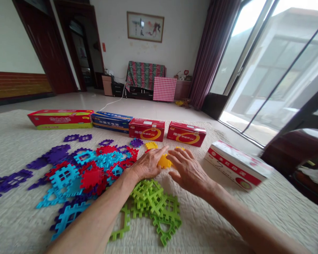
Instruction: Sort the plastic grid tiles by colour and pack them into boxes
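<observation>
My left hand reaches over the pile with its fingers stretched forward, beside a yellow interlocking plastic piece; whether it touches the piece I cannot tell. On the other side of that piece is my right hand, palm down with fingers apart. Another yellow piece lies just beyond my left fingers. Green interlocking pieces are heaped below my hands. Left of my left hand, red pieces and light blue pieces overlap, with purple pieces around them.
Across the far side stand a red and green box, a blue box and two red boxes. A white and red box is to the right. All rest on a cream quilted mat. Glass doors line the right side.
</observation>
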`<state>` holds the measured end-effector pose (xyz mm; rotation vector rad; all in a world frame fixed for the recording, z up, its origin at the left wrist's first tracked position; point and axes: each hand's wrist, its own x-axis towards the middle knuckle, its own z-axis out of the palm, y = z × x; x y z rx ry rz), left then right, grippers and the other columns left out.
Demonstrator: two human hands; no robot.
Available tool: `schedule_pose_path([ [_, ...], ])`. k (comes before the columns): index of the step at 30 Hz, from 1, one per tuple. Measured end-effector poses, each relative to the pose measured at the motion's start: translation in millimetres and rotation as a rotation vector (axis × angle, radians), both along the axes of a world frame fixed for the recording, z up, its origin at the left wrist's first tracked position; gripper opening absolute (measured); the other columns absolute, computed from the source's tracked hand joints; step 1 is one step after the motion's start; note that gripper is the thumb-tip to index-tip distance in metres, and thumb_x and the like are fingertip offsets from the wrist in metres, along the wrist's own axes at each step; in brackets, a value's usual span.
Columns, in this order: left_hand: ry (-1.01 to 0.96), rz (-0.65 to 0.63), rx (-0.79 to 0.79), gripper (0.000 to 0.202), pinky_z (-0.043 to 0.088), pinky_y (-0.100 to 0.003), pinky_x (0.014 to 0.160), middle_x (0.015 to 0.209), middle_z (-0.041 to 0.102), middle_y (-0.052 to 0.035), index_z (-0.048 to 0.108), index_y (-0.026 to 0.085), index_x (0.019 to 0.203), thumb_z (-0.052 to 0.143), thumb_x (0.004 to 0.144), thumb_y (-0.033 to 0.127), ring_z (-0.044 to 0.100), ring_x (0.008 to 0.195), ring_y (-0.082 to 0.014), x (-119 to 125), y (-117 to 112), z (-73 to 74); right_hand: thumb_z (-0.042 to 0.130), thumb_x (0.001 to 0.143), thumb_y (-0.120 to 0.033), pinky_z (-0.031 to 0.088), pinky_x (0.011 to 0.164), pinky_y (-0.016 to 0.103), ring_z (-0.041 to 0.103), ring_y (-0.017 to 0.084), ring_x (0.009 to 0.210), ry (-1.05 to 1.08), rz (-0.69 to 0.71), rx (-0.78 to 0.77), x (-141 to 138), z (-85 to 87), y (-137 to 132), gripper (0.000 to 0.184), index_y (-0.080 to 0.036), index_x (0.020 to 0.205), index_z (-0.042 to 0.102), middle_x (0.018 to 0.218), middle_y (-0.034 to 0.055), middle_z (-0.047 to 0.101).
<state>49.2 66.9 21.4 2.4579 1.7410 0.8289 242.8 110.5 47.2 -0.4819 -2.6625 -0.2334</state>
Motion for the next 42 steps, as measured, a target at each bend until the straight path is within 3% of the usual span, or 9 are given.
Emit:
schedule_pose_path([
  [8, -0.01, 0.093, 0.011, 0.073, 0.05, -0.038, 0.091, 0.119, 0.062, -0.0112, 0.034, 0.017, 0.141, 0.051, 0.07, 0.012, 0.06, 0.106, -0.0254, -3.6, -0.1, -0.6, 0.059, 0.083, -0.028, 0.032, 0.103, 0.051, 0.044, 0.032, 0.12, 0.02, -0.035, 0.007, -4.0, -5.2, -2.0, 0.038, -0.014, 0.118, 0.056, 0.126, 0.0147, 0.057],
  [15, 0.052, 0.077, -0.019, 0.062, 0.048, -0.04, 0.093, 0.115, 0.064, -0.0115, 0.048, 0.015, 0.13, 0.059, 0.069, 0.024, 0.058, 0.106, -0.0284, -2.7, -1.5, 2.7, 0.057, 0.082, -0.026, 0.025, 0.107, 0.053, 0.041, 0.033, 0.125, 0.003, -0.043, -0.003, -5.7, -5.6, -1.3, 0.042, -0.014, 0.123, 0.053, 0.131, 0.0136, 0.055],
  [25, -0.04, 0.006, -0.027, 0.082, 0.046, -0.039, 0.097, 0.124, 0.058, -0.0134, 0.036, 0.015, 0.141, 0.064, 0.064, 0.023, 0.056, 0.111, -0.0273, -0.8, -8.1, 5.1, 0.056, 0.086, -0.027, 0.02, 0.107, 0.056, 0.039, 0.03, 0.128, -0.021, -0.015, -0.055, -12.5, -10.2, -4.0, 0.028, -0.018, 0.112, 0.057, 0.122, 0.0127, 0.06],
  [30, -0.14, -0.038, -0.042, 0.078, 0.048, -0.037, 0.094, 0.121, 0.058, -0.0115, 0.042, 0.018, 0.138, 0.063, 0.063, 0.017, 0.058, 0.107, -0.0246, -2.5, -9.3, 5.9, 0.061, 0.083, -0.021, 0.025, 0.105, 0.053, 0.045, 0.026, 0.122, 0.013, 0.015, -0.038, -15.7, -6.2, -8.3, 0.024, -0.021, 0.106, 0.057, 0.119, 0.0115, 0.06],
  [34, -0.309, -0.012, -0.045, 0.063, 0.052, -0.028, 0.076, 0.096, 0.064, -0.0051, 0.053, 0.019, 0.129, 0.055, 0.066, 0.01, 0.061, 0.081, -0.016, -6.1, -3.4, 1.9, 0.067, 0.078, -0.023, 0.025, 0.105, 0.055, 0.044, 0.028, 0.12, 0.01, 0.035, -0.037, -14.5, -4.8, -6.4, 0.039, -0.022, 0.115, 0.053, 0.12, 0.0097, 0.058],
  [37, -0.526, -0.026, -0.091, 0.053, 0.05, -0.023, 0.063, 0.078, 0.061, -0.0002, 0.054, 0.015, 0.127, 0.052, 0.074, 0.013, 0.056, 0.061, -0.0096, -5.8, 2.4, -1.7, 0.069, 0.077, -0.025, 0.024, 0.105, 0.056, 0.045, 0.029, 0.119, 0.016, 0.043, -0.031, -13.8, -6.6, -5.2, 0.053, -0.021, 0.125, 0.048, 0.119, 0.0107, 0.058],
  [42, -0.797, -0.098, -0.151, 0.055, 0.049, -0.021, 0.063, 0.077, 0.06, 0.0009, 0.051, 0.011, 0.128, 0.057, 0.074, 0.018, 0.057, 0.063, -0.0085, 5.0, 7.4, 5.1, 0.065, 0.077, -0.021, 0.031, 0.103, 0.051, 0.048, 0.028, 0.113, 0.059, 0.019, -0.013, -13.2, -9.1, -7.6, 0.067, -0.016, 0.137, 0.036, 0.123, 0.0139, 0.054],
])
